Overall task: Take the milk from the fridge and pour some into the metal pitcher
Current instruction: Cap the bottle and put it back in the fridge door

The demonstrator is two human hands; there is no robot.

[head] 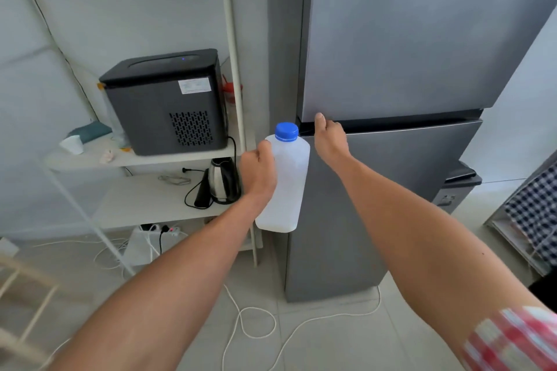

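Looks like a home kitchen corner, pretty lived-in. Tall grey two-door fridge [391, 99] at 1 o'clock, white open shelving [144, 156] at 10 o'clock carrying a black countertop appliance [165, 99] up top and an electric kettle [221, 181] one shelf down. Power strip [168, 230] and loose white cables [256, 319] sprawled over the tiled floor [331, 340]. Checked cloth [533, 205] hanging at 3 o'clock.
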